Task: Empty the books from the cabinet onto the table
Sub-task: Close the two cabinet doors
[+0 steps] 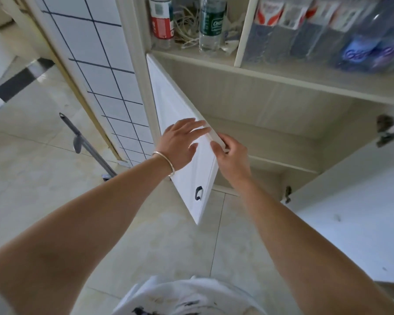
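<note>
With both lower shelves of the cabinet (271,105) showing bare, a person's left hand (180,142) lies flat, fingers straight, on the open left door (182,123) while the right hand (231,156) pinches its edge. No books or table appear in view, so the emptying looks finished; bottle (210,23) labels on the upper shelf are too blurred to read

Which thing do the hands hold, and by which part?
The left cabinet door: the right hand pinches its top free edge; the left hand rests flat on its face.
</note>
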